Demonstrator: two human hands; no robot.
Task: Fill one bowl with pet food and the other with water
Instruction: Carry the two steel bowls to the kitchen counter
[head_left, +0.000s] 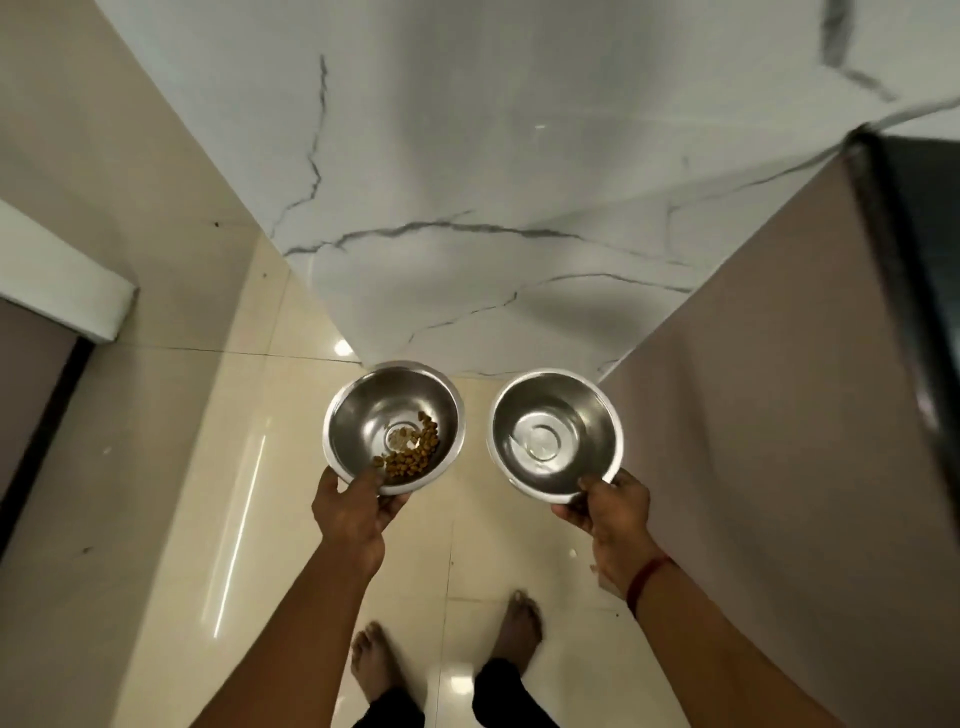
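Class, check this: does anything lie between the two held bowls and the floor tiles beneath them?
Nothing visible does. The left hand grips the kibble bowl, the right hand the other bowl; no object shows on the floor tiles beneath them.

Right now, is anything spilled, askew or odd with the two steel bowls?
Nothing visibly spilled. The left hand's round steel bowl holds just a small heap of brown kibble bunched to one side; whether the right hand's matching bowl holds water is unclear.

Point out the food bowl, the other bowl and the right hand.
food bowl (358, 418): head view, bare left inner wall.
other bowl (556, 402): head view, far inner wall.
right hand (613, 513): head view, back of the hand.
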